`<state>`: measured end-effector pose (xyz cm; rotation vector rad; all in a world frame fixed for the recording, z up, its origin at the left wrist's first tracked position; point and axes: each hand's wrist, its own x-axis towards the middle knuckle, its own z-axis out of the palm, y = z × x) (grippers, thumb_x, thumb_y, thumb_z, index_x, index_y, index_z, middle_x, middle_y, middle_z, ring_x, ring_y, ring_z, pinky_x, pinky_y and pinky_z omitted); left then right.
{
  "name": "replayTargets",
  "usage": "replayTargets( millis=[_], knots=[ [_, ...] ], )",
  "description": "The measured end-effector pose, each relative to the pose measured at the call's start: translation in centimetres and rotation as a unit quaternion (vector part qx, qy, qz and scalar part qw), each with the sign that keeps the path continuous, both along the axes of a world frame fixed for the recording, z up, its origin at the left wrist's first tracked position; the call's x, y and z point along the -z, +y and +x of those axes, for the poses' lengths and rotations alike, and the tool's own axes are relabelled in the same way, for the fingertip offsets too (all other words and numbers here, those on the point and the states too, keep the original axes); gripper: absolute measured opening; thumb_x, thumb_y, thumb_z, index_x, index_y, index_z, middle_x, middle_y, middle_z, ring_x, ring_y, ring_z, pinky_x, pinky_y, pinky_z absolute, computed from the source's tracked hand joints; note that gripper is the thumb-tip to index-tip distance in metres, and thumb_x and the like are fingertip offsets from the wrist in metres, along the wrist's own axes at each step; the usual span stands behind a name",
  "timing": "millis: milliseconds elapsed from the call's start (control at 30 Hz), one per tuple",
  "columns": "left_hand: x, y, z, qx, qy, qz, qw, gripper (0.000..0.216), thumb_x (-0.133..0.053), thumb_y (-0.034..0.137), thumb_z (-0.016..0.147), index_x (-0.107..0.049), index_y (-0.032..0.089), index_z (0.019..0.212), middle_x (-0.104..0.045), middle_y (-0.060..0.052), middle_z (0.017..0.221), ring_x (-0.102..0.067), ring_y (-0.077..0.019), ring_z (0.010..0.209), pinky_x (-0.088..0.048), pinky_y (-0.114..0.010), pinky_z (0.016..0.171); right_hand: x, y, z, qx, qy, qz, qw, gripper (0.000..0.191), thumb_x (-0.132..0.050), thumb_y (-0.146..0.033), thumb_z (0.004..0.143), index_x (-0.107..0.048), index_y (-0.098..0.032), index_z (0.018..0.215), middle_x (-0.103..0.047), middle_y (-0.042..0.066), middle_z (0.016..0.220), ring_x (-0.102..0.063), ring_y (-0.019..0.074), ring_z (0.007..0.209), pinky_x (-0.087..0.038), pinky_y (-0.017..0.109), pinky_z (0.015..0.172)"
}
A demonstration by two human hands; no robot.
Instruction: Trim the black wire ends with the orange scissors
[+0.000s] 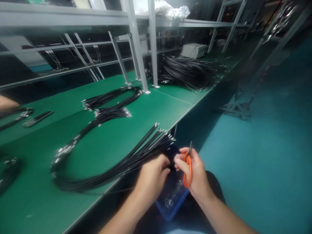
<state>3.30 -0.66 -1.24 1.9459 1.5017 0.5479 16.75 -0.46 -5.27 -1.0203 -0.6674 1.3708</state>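
My left hand [152, 177] is closed around the black cable bundle [136, 156] where it comes off the edge of the green bench [117, 133]. My right hand [195, 172] is closed on orange-handled scissors [188, 169], whose blades point up. The fingertips of both hands meet at a small dark piece between them, which I cannot make out. The bundle's metal-tipped ends fan out on the bench just above my hands. Below my hands, on my lap, sits a blue tray [174, 201] with small shiny bits in it.
More looped black cable bundles [109, 107] lie on the bench, with a large heap [187, 71] farther along near a white box [193, 50]. Grey shelf posts [136, 45] rise from the bench. Another person's hand [7, 103] shows at the far left. Teal floor lies to the right.
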Motion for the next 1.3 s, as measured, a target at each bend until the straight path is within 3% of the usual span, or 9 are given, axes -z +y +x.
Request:
replayTargets(
  millis=[100, 233, 567, 1067, 1200, 1300],
  knots=[
    [-0.3, -0.3, 0.1, -0.010, 0.013, -0.001, 1.000, 0.006, -0.056, 0.017, 0.081, -0.056, 0.023, 0.083, -0.065, 0.002, 0.079, -0.060, -0.0155, 0.072, -0.039, -0.024, 0.062, -0.5, 0.0, 0.2, -0.031, 0.008, 0.011, 0.999, 0.034, -0.077, -0.024, 0.069, -0.053, -0.024, 0.093, -0.061, -0.007, 0.068, -0.057, 0.0092, 0.060, -0.045, 0.022, 0.061],
    [-0.3, -0.5, 0.2, -0.041, -0.040, 0.012, 0.998, 0.006, -0.054, 0.021, 0.083, -0.059, 0.023, 0.079, -0.064, 0.001, 0.076, -0.058, -0.0150, 0.068, -0.039, -0.024, 0.062, -1.4, -0.3, 0.7, -0.057, -0.003, 0.010, 0.998, 0.034, -0.077, -0.022, 0.068, -0.054, -0.023, 0.094, -0.063, -0.005, 0.072, -0.058, 0.0109, 0.065, -0.045, 0.022, 0.061],
    [-0.3, -1.4, 0.0, -0.070, -0.157, 0.005, 0.985, 0.011, -0.062, 0.023, 0.079, -0.064, 0.020, 0.069, -0.063, -0.001, 0.070, -0.057, -0.0151, 0.064, -0.040, -0.024, 0.059, -2.3, -1.6, -0.3, 0.000, 0.076, -0.007, 0.997, 0.035, -0.071, -0.015, 0.068, -0.052, -0.024, 0.096, -0.067, -0.003, 0.076, -0.058, 0.0106, 0.059, -0.047, 0.023, 0.058],
    [0.0, -2.0, -0.2, -0.085, -0.110, 0.055, 0.989, 0.014, -0.062, 0.023, 0.079, -0.063, 0.021, 0.066, -0.061, 0.000, 0.065, -0.055, -0.0145, 0.059, -0.040, -0.025, 0.057, -3.0, -1.3, -1.0, 0.011, 0.053, -0.008, 0.999, 0.032, -0.074, -0.016, 0.067, -0.052, -0.023, 0.090, -0.064, -0.005, 0.069, -0.059, 0.0110, 0.057, -0.047, 0.023, 0.058],
    [0.2, -1.8, -0.4, -0.096, -0.179, -0.005, 0.979, 0.011, -0.064, 0.027, 0.078, -0.066, 0.020, 0.070, -0.066, -0.002, 0.069, -0.058, -0.0158, 0.064, -0.042, -0.025, 0.059, -2.8, -1.3, -1.1, -0.020, 0.110, -0.024, 0.993, 0.029, -0.071, -0.014, 0.068, -0.051, -0.023, 0.088, -0.062, -0.005, 0.068, -0.057, 0.0110, 0.058, -0.046, 0.023, 0.059],
    [0.5, -1.5, -0.7, -0.103, -0.295, -0.090, 0.946, 0.013, -0.067, 0.029, 0.076, -0.064, 0.018, 0.071, -0.068, -0.002, 0.070, -0.058, -0.0144, 0.062, -0.041, -0.022, 0.056, -2.6, -1.3, -1.3, -0.039, 0.160, -0.033, 0.986, 0.026, -0.068, -0.013, 0.071, -0.052, -0.023, 0.089, -0.062, -0.004, 0.072, -0.057, 0.0108, 0.062, -0.046, 0.022, 0.062]
  ],
)
